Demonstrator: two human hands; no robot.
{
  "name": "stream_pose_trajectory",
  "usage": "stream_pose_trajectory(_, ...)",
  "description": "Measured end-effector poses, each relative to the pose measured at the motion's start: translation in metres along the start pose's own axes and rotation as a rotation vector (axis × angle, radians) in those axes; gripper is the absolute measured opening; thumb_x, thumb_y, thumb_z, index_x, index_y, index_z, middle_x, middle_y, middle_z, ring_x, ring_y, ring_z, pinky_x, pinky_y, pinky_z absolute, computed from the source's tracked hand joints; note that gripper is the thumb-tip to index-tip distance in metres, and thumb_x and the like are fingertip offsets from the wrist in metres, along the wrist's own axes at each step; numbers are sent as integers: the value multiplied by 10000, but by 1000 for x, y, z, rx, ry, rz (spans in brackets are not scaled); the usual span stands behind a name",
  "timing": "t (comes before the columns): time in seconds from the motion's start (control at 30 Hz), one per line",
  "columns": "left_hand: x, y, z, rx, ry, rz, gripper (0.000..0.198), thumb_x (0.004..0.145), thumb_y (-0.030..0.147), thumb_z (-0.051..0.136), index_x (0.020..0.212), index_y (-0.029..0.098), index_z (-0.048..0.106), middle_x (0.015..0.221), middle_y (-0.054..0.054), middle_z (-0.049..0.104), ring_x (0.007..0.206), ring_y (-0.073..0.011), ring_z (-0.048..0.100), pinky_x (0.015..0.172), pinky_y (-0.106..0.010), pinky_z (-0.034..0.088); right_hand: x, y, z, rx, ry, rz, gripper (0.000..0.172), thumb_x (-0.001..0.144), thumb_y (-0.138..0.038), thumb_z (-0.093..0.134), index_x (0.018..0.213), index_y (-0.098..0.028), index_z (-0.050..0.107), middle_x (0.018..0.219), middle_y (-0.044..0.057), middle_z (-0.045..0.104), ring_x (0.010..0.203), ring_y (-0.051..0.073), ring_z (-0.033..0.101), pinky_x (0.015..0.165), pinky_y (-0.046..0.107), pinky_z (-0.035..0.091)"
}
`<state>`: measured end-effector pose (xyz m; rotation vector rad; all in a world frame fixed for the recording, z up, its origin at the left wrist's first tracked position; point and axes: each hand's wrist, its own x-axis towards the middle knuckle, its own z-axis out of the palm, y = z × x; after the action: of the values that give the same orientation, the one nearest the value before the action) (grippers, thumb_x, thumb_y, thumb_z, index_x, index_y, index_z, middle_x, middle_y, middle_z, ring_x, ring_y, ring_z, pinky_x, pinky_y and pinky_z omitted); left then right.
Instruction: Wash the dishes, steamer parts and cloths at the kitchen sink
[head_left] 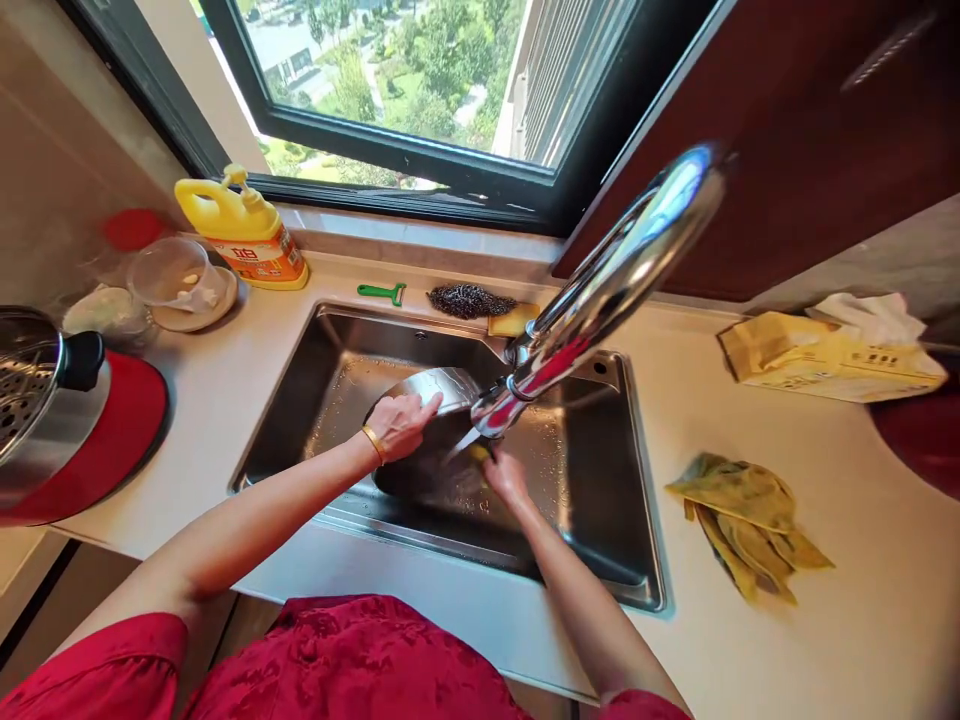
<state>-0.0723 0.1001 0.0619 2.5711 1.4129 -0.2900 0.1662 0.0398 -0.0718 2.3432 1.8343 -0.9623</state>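
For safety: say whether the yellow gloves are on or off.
Off: the gloves lie crumpled on the counter, and the left hand and right hand are bare.

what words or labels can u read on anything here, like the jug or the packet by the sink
Yellow jug's orange label: large dark characters, perhaps "TIB", but uncertain; the smaller print is too small to read.
Yellow packet: a short row of dark characters near its right end, too blurred to read.
No other words, numbers or signs can be read.
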Motion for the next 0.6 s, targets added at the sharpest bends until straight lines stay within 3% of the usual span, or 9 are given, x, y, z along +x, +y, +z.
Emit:
stream_pose_trajectory(0.07, -5, 14, -7, 15, 31, 62, 619, 831, 153, 400, 1432, 280, 328, 1046, -134, 569, 913, -262, 583, 761, -377, 439, -12, 11, -24, 238, 190, 61, 398, 791, -238, 357, 1016, -137, 670, 908, 105, 712, 805, 232, 635, 696, 302, 462)
stream_pose_trajectory(0.17, -12, 31, -9, 17, 17, 105, 605, 822, 164, 430, 1408, 297, 364, 1054, -130, 555, 929, -261, 556, 783, -386, 434, -41, 7, -53, 495, 471, -61, 385, 749, -248, 362, 948, -148, 676, 893, 87, 700, 815, 226, 610, 723, 312, 473)
stream_pose_trajectory(0.33, -27, 55, 2, 60, -25, 84, 618, 838, 203, 436, 1435, 303, 312, 1065, -122, 550, 922, -260, 544, 743, -365, 455, -79, -42, -87, 395, 737, -353, 351, 768, -198, 381, 942, -182, 686, 849, 74, 639, 856, 222, 541, 835, 364, 444)
stream_pose_trajectory(0.4, -33, 62, 9, 64, -9, 120, 596, 853, 197, 413, 1428, 325, 322, 1072, -124, 543, 925, -265, 540, 734, -370, 462, -83, -61, -94, 262, 716, -413, 324, 763, -190, 428, 951, -189, 692, 943, 87, 621, 944, 234, 515, 895, 383, 415)
stream_pose_trajectory(0.47, -40, 66, 16, 71, -3, 163, 512, 863, 200, 399, 1363, 304, 428, 1055, -128, 539, 930, -264, 531, 748, -380, 468, -84, -76, -95, 112, 594, -510, 320, 756, -203, 489, 1004, -206, 691, 1114, 100, 591, 1092, 265, 464, 972, 416, 363)
stream_pose_trajectory(0.53, -45, 67, 21, 82, -9, 199, 440, 865, 212, 402, 1285, 282, 512, 1048, -127, 535, 934, -255, 523, 762, -376, 473, -83, -83, -90, -12, 434, -627, 382, 784, -251, 519, 1145, -255, 645, 1234, 91, 558, 1192, 286, 413, 998, 443, 337)
stream_pose_trajectory(0.6, -50, 67, 26, 85, -11, 205, 475, 857, 221, 422, 1319, 313, 476, 1063, -117, 528, 926, -247, 523, 743, -358, 483, -79, -78, -83, -55, 341, -672, 426, 833, -297, 498, 1252, -313, 575, 1294, 71, 544, 1225, 282, 408, 989, 447, 349)
